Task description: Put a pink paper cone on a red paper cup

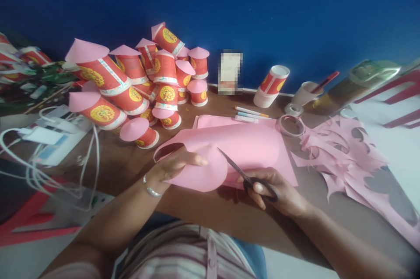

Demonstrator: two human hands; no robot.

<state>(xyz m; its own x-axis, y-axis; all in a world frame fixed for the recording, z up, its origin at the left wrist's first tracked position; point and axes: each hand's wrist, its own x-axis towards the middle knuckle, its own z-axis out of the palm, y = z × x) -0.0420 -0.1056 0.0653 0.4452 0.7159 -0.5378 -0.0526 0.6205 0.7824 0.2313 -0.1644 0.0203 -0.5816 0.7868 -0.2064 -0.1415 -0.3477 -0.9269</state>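
My left hand (179, 163) grips a partly cut piece of pink paper (205, 176), its thumb lying on top; the piece has a rounded right edge. In my right hand (271, 187) is a pair of black-handled scissors (241, 172), with the blades pointing up and left at the rounded edge of that piece. Behind both hands lies a larger pink sheet (243, 143), curled up, with a curved cutout at its left end. How far the blades are parted is hard to make out.
Red paper cups with pink cone tops (166, 95) are stacked at the back left. A power strip (65, 139) with white cables lies left. Pink scraps (348, 152), a tape roll (292, 126), pens (251, 112), a cup stack (272, 86) and a bottle (356, 82) stand or lie right.
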